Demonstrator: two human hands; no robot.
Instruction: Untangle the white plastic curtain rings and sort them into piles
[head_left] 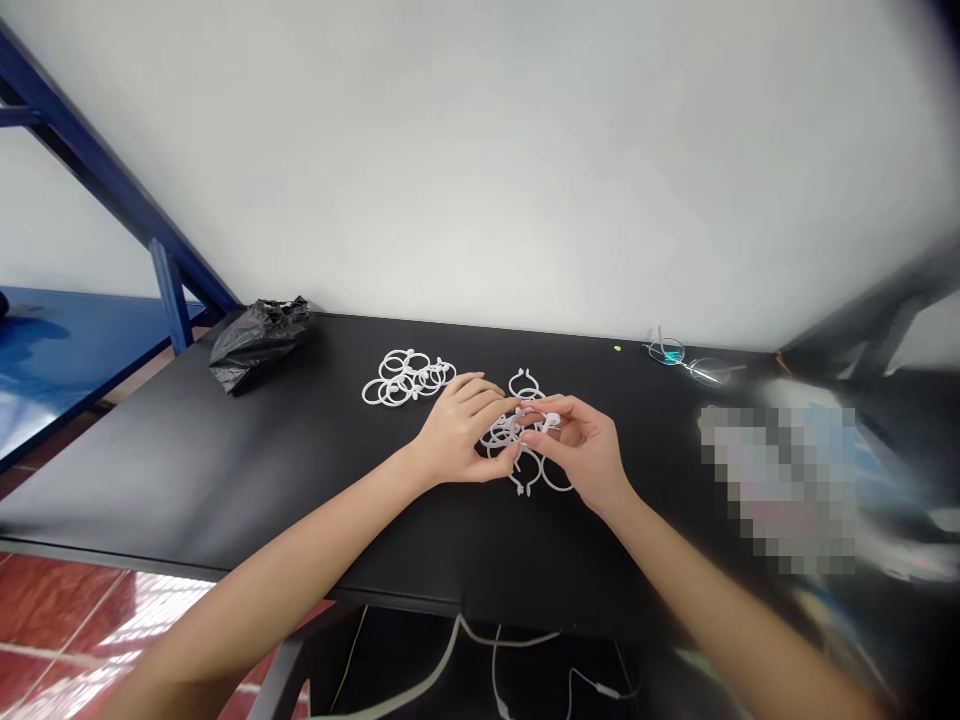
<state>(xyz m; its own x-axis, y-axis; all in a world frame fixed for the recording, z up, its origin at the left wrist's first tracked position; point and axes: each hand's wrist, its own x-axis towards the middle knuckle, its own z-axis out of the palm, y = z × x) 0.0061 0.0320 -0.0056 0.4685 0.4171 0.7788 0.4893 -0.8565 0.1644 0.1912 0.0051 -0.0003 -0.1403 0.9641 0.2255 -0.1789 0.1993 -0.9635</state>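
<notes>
Several white plastic rings [529, 470] lie in a loose pile on the black table [225, 470], right under both my hands. My left hand [461, 432] rests over the left side of the pile with its fingers curled, pinching a ring. My right hand [581, 445] pinches a white ring [546, 420] between thumb and forefinger just above the pile. The two hands' fingertips nearly meet. A second heap of white rings [407, 378] lies further back to the left, untouched.
A crumpled black plastic bag [256, 341] sits at the table's back left. Eyeglasses [686, 360] lie at the back right near the white wall. A blurred patch covers the right end. Blue metal framing [165, 270] stands left; cables hang below the front edge.
</notes>
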